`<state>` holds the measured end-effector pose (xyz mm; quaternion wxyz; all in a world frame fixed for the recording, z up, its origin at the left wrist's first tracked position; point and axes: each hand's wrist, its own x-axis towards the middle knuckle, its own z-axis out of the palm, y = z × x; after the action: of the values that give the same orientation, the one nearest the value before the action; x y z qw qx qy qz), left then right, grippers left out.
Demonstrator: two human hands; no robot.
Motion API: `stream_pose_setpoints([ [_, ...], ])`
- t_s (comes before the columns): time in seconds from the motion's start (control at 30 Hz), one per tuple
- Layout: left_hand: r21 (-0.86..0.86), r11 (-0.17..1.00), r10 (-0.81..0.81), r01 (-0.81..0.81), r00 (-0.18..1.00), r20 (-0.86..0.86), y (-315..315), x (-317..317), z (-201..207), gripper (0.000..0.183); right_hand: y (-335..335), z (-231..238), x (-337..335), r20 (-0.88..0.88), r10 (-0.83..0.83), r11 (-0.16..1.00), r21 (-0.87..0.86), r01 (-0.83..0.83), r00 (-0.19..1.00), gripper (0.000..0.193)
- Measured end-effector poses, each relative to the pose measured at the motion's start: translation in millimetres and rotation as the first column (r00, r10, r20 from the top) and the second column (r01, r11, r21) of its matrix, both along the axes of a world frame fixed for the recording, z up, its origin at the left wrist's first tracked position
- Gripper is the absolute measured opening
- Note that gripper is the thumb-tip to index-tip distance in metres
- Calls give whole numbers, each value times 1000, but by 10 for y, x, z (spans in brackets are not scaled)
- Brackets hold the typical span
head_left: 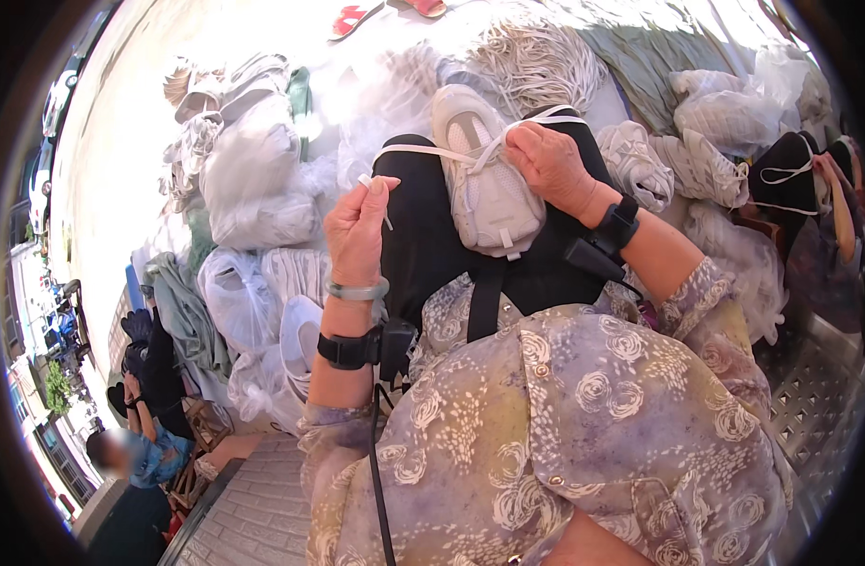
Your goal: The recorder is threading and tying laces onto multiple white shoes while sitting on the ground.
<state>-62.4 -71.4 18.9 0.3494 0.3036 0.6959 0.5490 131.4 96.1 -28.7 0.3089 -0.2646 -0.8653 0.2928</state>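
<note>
A white lace-up sneaker (496, 215) lies on my lap between my black-clad thighs, its heel end toward me. A flat white lace (415, 149) runs across it from one side to the other. My left hand (355, 226), left of the shoe, pinches one end of that lace, pulled out to the left. Over the right side of the shoe, my right hand (550, 168) is closed on the lace close to the eyelets. Its fingertips hide part of the lacing.
A large bundle of white laces (536, 66) lies beyond my knees. Bagged white shoes (258, 179) are heaped on the left, more white sneakers (701, 165) on the right. Red sandals (355, 19) are at the far edge. A person (154, 453) sits lower left; another's arm (838, 208) shows right.
</note>
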Motion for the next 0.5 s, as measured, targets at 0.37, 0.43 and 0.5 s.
stream_pose_setpoints([
  [0.37, -5, 1000, 23, -23, 948, 317, 342, 275, -310, 20, -47, 25, 70, 175, 30, 927, -373, 38, 984, 21],
  [0.43, -54, 999, 15, 0, 964, 265, 390, 319, -287, 17, -55, 37, 83, 188, 32, 929, -367, 40, 982, 21],
  [0.5, -32, 999, -4, 11, 975, 223, 424, 334, -349, 17, -51, 30, 96, 111, 60, 947, -321, -21, 992, 20],
])
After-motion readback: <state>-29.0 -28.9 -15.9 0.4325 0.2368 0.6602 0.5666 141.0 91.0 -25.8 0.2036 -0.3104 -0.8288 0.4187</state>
